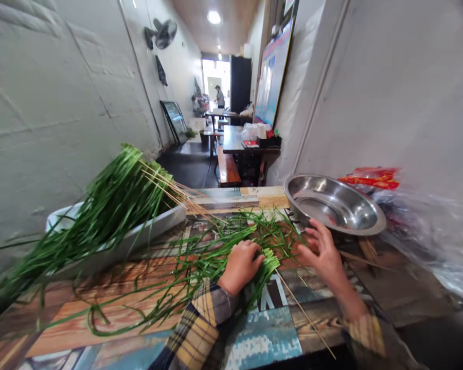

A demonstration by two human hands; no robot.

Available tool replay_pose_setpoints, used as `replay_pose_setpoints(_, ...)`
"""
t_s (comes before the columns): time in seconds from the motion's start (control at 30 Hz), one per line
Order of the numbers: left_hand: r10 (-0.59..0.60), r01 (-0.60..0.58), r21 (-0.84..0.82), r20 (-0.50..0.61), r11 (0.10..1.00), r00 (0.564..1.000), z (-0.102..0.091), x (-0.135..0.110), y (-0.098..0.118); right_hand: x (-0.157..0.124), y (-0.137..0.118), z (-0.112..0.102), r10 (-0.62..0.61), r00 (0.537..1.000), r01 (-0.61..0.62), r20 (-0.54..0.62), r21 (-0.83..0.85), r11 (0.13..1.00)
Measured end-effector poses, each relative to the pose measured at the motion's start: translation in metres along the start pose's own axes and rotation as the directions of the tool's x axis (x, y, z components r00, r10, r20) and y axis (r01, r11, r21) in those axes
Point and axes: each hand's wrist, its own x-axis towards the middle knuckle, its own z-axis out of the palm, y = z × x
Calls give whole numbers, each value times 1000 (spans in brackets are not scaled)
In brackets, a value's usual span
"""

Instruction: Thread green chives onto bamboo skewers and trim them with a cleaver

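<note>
Pale walls [401, 92] flank the counter [262, 334]. Beyond its far edge, dark floor [189, 162] carries a table [233, 134]. A ceiling light [213, 17] glows.

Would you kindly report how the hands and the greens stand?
Left hand closed on small green bundle. Right hand open and empty, apart from it. Loose green stalks scattered around the bundle.

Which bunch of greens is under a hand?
The smaller bunch on the table, under the left hand; the large heap in the white tub is untouched.

White light glares through the far doorway [216, 72]; a ceiling lamp [213, 17] shines, the steel basin [355, 205] gleams, and outer edges stretch and blur.
</note>
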Motion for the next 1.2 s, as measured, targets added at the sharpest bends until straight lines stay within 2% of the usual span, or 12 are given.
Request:
replay_pose_setpoints(0.13, -29, 29, 75, 1, 997, 1000, 2, -3, 0, -23, -9, -31, -58, 981, 75, 185, -85, 994)
replay_pose_setpoints(0.2, -37, 38, 41, -31, 998, 999, 2, -3, 0, -29, -14, -35, -33, 979, 63, 203, -147, 987)
replay_pose_setpoints(0.27, -32, 28, -48, -80, 998, 996, -1, -1, 1, -31, -19, -30, -26, 982, 60, 186, -177, 982)
replay_pose_setpoints(0.37, -10, -32, -270, -151, 962, 988, -8, 4, 1, -32, -28, -13, -20, 980, 52, 198, -157, 986)
replay_pose_setpoints(0.5, -11, -86, -579, -161, 811, 987, -18, 10, -1, -36, -37, 6, 85, 964, -65, 252, -89, 994)
replay_pose_setpoints(0.6, -6, -100, -682, -152, 725, 988, -23, 11, -4, -40, -42, 17, 124, 931, -118, 344, -39, 992)
replay_pose_setpoints(0.73, 5, -127, -727, -167, 675, 986, -27, 10, -3, -45, -50, 28, 116, 883, -102, 455, -57, 993)
replay_pose_setpoints(0.83, 4, -104, -776, -130, 622, 991, -29, 9, 0, -45, -59, 31, 84, 894, -44, 440, -100, 994)
replay_pose_setpoints(0.93, 8, -23, -819, -22, 574, 1000, -30, 9, 2, -42, -66, 29, 47, 910, 3, 412, -119, 993)
replay_pose_setpoints(1.07, 46, 39, -828, 79, 560, 996, -30, 10, 1, -39, -67, 27, 79, 900, -26, 428, -128, 991)
replay_pose_setpoints(1.2, 71, 72, -831, 133, 552, 989, -31, 8, 2, -38, -61, 26, 46, 892, 15, 451, -131, 991)
